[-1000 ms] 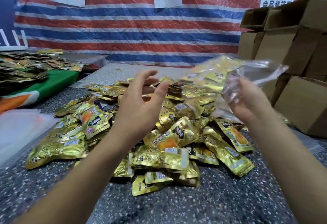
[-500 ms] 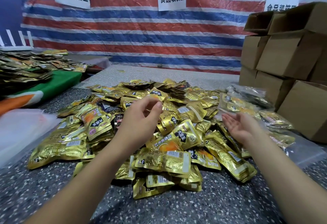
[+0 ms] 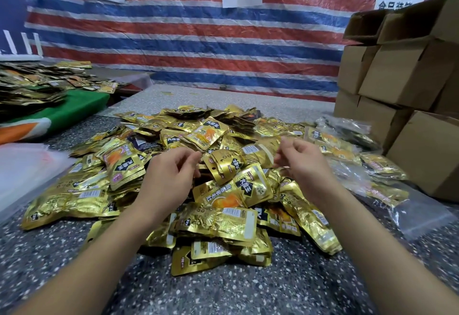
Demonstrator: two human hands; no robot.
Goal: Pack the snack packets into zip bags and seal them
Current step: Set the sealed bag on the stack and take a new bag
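Single head-worn wide-angle view, looking forward and down, close over both hands, left hand (image 3: 166, 178) and right hand (image 3: 305, 165) mid-frame, striped tarp (image 3: 198, 41) beyond them

Right of the right hand (image 3: 301, 163), the filled zip bags (image 3: 352, 150) were blurred; behind them the third sign (image 3: 397, 0) was half hidden by cardboard boxes (image 3: 409, 76)

Boxes (image 3: 407, 86) right; bare table (image 3: 248, 290), seemingly, near edge.
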